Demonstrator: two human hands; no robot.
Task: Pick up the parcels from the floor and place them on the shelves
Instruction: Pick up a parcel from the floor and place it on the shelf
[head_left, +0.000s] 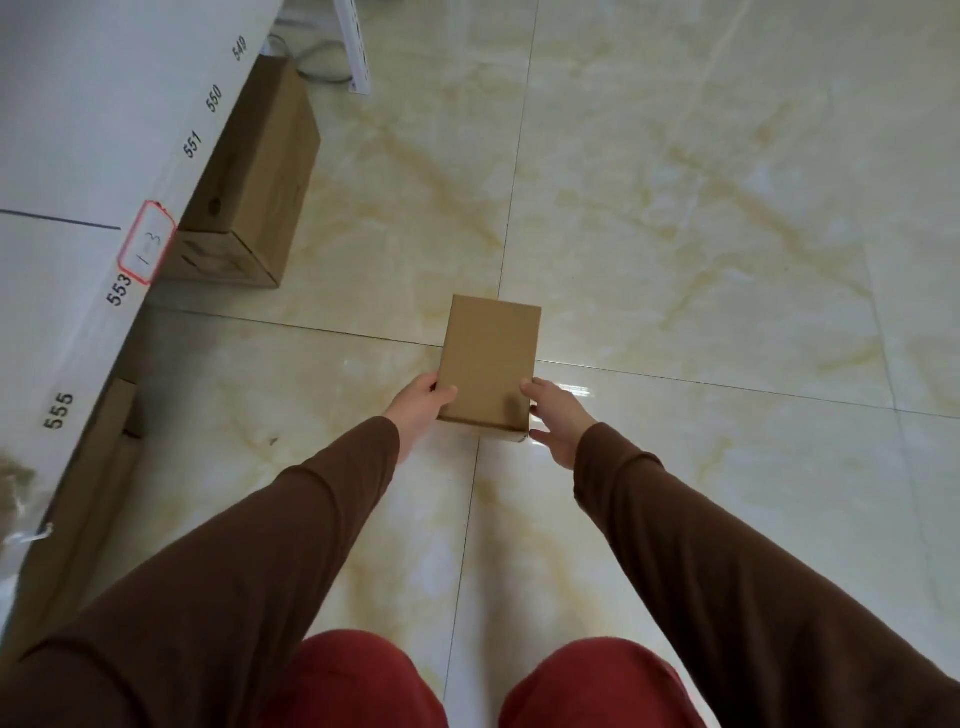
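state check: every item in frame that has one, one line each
small parcel: closed, gripped at both sides, lifted or not unclear
left hand: closed on parcel's left edge
right hand: on parcel's right edge, fingers partly open
large box: closed, on floor under shelf
shelf: numbered edge, red-outlined label attached

A parcel storeroom or small warehouse: a long white shelf (78, 130) carries printed slot numbers 549 to 555 along its edge and a red-bordered handwritten label (146, 242). Plain brown cardboard boxes (249, 176) sit beneath it on a glossy cream marble-patterned tile floor (701, 234).
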